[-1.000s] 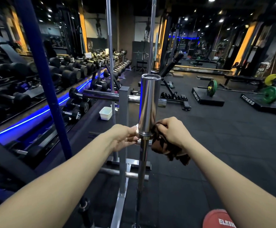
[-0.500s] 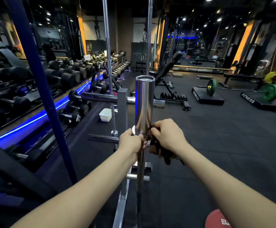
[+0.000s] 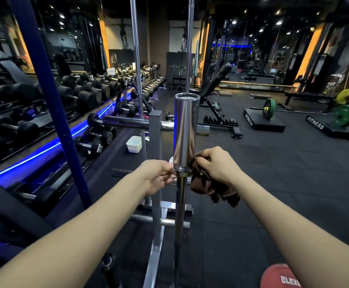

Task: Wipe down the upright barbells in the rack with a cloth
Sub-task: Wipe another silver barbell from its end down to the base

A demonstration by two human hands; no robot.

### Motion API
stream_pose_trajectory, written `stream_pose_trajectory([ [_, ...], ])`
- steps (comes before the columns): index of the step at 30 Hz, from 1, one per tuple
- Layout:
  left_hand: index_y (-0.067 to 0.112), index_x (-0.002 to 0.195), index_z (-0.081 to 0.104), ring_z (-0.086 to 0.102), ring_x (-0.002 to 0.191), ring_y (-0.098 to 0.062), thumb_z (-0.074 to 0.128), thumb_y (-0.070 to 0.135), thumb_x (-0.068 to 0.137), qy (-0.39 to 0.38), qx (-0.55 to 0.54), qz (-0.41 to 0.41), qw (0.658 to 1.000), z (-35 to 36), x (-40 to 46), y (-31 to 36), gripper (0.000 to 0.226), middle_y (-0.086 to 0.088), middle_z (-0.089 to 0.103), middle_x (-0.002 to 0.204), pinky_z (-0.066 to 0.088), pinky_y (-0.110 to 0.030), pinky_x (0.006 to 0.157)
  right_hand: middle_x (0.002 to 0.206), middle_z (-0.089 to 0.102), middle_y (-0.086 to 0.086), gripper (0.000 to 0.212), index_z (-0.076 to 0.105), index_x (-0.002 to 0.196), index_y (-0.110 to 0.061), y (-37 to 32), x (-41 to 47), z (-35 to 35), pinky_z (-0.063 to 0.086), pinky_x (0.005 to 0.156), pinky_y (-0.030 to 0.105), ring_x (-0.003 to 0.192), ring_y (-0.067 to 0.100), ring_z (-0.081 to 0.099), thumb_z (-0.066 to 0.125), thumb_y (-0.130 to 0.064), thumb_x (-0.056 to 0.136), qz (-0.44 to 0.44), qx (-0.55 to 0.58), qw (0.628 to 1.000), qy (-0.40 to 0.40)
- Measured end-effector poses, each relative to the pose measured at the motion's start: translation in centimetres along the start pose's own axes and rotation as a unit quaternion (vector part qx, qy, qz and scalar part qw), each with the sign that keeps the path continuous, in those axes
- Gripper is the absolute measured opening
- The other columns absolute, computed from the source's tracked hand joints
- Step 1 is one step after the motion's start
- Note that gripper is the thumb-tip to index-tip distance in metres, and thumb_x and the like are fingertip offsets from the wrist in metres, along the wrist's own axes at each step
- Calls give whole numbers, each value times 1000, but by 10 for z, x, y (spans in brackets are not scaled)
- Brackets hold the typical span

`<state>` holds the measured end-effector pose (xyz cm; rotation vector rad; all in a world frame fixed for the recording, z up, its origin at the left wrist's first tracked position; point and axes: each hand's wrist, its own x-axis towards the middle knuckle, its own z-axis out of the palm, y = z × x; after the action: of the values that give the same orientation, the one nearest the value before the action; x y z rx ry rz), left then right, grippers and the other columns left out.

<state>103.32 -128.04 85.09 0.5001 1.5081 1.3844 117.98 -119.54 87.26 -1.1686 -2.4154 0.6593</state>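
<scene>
Two bare forearms reach in from the near edge. The right hand [image 3: 216,164] bunches a brown, fuzzy cloth [image 3: 211,188] against the collar of the nearest upright barbell [image 3: 185,132], a smooth chrome cylinder. The left hand [image 3: 159,176] pinches the thin shaft just below the sleeve. Two slimmer steel bars [image 3: 137,80] stand farther back; black round dumbbells [image 3: 84,98] line the left.

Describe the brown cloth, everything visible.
The brown cloth looks like soft, dark brown fabric, crumpled into a bunch. The right hand grips its upper part and presses it against the right side of the upright chrome barbell sleeve, near the sleeve's lower collar. The rest hangs loose below the hand in ragged folds, beside the thinner bar shaft. No print or label shows.
</scene>
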Motion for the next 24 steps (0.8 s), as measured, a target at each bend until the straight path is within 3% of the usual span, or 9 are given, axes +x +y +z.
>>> stream_pose_trajectory([
  [3, 6, 84, 55, 54, 43, -5, 47, 14, 99, 49, -47, 31, 997, 23, -13, -30, 19, -4, 60, 63, 44, -15, 43, 96, 69, 10, 25, 72, 100, -20, 0, -14, 9, 51, 80, 37, 94, 31, 61, 48, -25, 94, 10, -18, 999, 43],
  [6, 0, 107, 54, 67, 80, -24, 59, 22, 88, 107, -11, 80, 991, 41, -14, -47, 30, -17, 66, 100, 57, -34, 76, 98, 66, 13, 25, 70, 98, -22, -2, -25, 14, 51, 79, 39, 94, 33, 59, 47, -29, 93, -1, -39, 998, 50],
  [8, 4, 106, 57, 64, 93, -33, 59, 21, 85, 156, 20, 92, 983, 42, -11, -47, 27, -20, 65, 104, 54, -46, 87, 104, 60, 13, 24, 68, 100, -22, -3, -32, 15, 49, 80, 38, 96, 35, 56, 46, -31, 94, -13, -68, 996, 51],
  [11, 6, 97, 60, 61, 76, -26, 52, 5, 92, 142, 37, 116, 982, 39, -13, -38, 9, -13, 64, 88, 53, -40, 79, 105, 53, 12, 25, 66, 99, -19, -3, -34, 14, 46, 80, 37, 103, 35, 52, 45, -32, 96, -22, -91, 994, 52],
  [13, 10, 86, 58, 54, 60, -18, 45, 0, 95, 100, 34, 114, 988, 31, -12, -31, 19, -9, 58, 74, 49, -28, 61, 107, 56, 13, 25, 67, 106, -23, -3, -26, 12, 46, 80, 37, 105, 36, 53, 46, -33, 96, -25, -88, 995, 41],
  [15, 14, 81, 56, 52, 56, -14, 38, -4, 97, 48, 39, 102, 993, 22, -14, -21, 30, -5, 56, 68, 44, -19, 49, 112, 59, 12, 28, 66, 114, -28, -3, -13, 9, 48, 84, 38, 104, 36, 56, 46, -32, 96, -24, -94, 995, 21],
  [19, 14, 85, 57, 52, 57, -13, 36, -6, 98, -30, 91, 86, 992, 6, -7, -7, 32, -3, 54, 72, 42, -19, 56, 112, 62, 12, 28, 66, 116, -30, 0, 10, 1, 49, 86, 37, 101, 36, 58, 47, -27, 95, -21, -102, 995, -11],
  [24, 13, 92, 56, 54, 56, -12, 40, -2, 98, -47, 122, 77, 988, 0, 1, 5, 23, -4, 53, 74, 38, -15, 48, 104, 69, 7, 25, 70, 110, -23, 0, 24, -1, 50, 85, 36, 98, 28, 61, 49, -21, 97, -16, -65, 998, -11],
])
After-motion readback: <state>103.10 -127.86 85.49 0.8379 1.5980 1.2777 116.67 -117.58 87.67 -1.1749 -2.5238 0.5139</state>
